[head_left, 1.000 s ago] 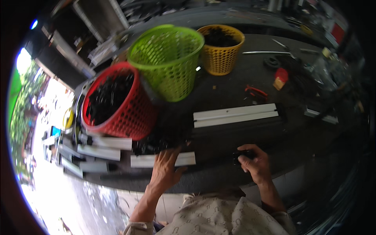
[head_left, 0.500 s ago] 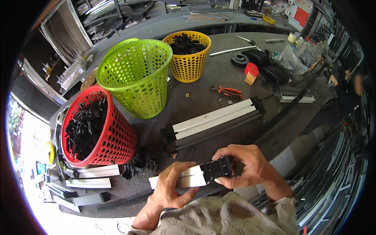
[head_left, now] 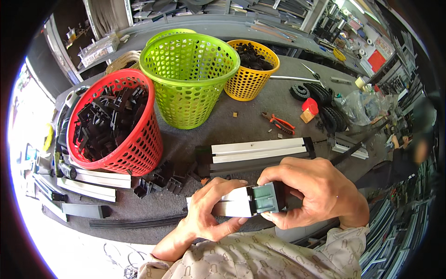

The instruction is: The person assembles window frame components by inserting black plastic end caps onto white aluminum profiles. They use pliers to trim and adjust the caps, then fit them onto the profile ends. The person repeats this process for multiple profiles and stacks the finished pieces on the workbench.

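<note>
Crumpled clear plastic bag [head_left: 360,106] on surface right of yellow basket [head_left: 251,76]; red rectangular sign [head_left: 377,60] beyond, far right of basket.

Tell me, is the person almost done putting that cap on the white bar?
Already done, it seems: another white bar on the table has dark caps on both ends. In hand: the left hand grips a white bar while the right hand holds a grey-green cap at its end. Left: more bars lie by the red basket of black pieces.
</note>
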`<action>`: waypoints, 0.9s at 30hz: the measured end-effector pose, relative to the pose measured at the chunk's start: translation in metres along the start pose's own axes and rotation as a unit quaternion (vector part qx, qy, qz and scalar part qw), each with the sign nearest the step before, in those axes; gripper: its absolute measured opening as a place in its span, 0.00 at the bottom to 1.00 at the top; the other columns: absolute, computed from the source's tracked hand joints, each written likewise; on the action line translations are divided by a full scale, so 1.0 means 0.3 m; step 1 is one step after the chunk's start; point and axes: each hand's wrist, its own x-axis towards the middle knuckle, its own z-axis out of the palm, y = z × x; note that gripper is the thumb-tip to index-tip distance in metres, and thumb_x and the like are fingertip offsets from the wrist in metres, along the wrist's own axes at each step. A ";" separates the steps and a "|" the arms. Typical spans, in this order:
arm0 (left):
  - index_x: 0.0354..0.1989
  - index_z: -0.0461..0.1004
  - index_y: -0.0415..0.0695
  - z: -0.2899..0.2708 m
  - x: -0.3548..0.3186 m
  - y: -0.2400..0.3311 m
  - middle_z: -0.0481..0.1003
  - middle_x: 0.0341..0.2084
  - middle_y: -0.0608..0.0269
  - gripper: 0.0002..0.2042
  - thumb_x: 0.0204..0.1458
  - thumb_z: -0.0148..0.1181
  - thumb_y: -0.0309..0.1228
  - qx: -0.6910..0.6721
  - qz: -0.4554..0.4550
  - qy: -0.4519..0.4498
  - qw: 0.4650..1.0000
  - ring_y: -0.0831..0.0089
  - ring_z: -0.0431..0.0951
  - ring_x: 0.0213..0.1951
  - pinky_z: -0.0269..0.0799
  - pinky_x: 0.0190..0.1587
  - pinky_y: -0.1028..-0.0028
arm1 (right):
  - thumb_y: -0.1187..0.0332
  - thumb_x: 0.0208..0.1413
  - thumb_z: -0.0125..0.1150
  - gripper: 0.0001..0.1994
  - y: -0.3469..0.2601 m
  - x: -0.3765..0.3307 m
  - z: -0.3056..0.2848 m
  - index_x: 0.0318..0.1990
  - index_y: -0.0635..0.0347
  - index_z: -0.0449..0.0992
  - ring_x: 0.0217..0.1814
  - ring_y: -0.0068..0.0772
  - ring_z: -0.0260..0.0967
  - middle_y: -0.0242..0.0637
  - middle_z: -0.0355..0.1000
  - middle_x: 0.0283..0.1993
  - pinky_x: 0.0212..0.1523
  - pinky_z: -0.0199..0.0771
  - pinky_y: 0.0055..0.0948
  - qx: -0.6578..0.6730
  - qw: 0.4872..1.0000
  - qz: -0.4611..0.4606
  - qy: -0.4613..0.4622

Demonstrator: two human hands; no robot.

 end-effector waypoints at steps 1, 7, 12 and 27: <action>0.59 0.76 0.34 0.000 0.000 -0.005 0.82 0.48 0.47 0.32 0.44 0.77 0.33 -0.004 0.011 0.010 1.000 0.57 0.85 0.42 0.81 0.46 0.63 | 0.70 0.48 0.76 0.22 -0.002 0.011 -0.003 0.50 0.63 0.76 0.29 0.42 0.76 0.38 0.72 0.32 0.30 0.79 0.37 0.004 1.000 -0.006 -0.001; 0.58 0.76 0.35 0.001 -0.013 -0.033 0.82 0.50 0.46 0.31 0.44 0.79 0.34 -0.029 0.022 0.026 0.999 0.56 0.85 0.44 0.81 0.48 0.63 | 0.71 0.47 0.77 0.22 -0.018 0.061 -0.022 0.50 0.62 0.76 0.29 0.41 0.76 0.37 0.72 0.31 0.30 0.79 0.36 0.006 0.999 0.000 -0.032; 0.55 0.77 0.32 0.006 -0.015 -0.049 0.82 0.48 0.43 0.31 0.44 0.78 0.39 -0.034 0.030 0.044 0.998 0.56 0.85 0.42 0.80 0.45 0.63 | 0.71 0.45 0.77 0.22 -0.023 0.082 -0.035 0.50 0.61 0.77 0.28 0.40 0.76 0.37 0.73 0.31 0.29 0.78 0.37 0.005 0.998 0.002 -0.058; 0.55 0.78 0.32 0.002 -0.025 -0.037 0.83 0.47 0.44 0.31 0.43 0.82 0.36 -0.047 0.046 0.053 0.996 0.59 0.86 0.41 0.83 0.41 0.65 | 0.65 0.48 0.76 0.28 -0.078 0.095 -0.056 0.55 0.68 0.73 0.29 0.41 0.74 0.39 0.67 0.32 0.29 0.77 0.38 -0.055 0.988 0.005 -0.146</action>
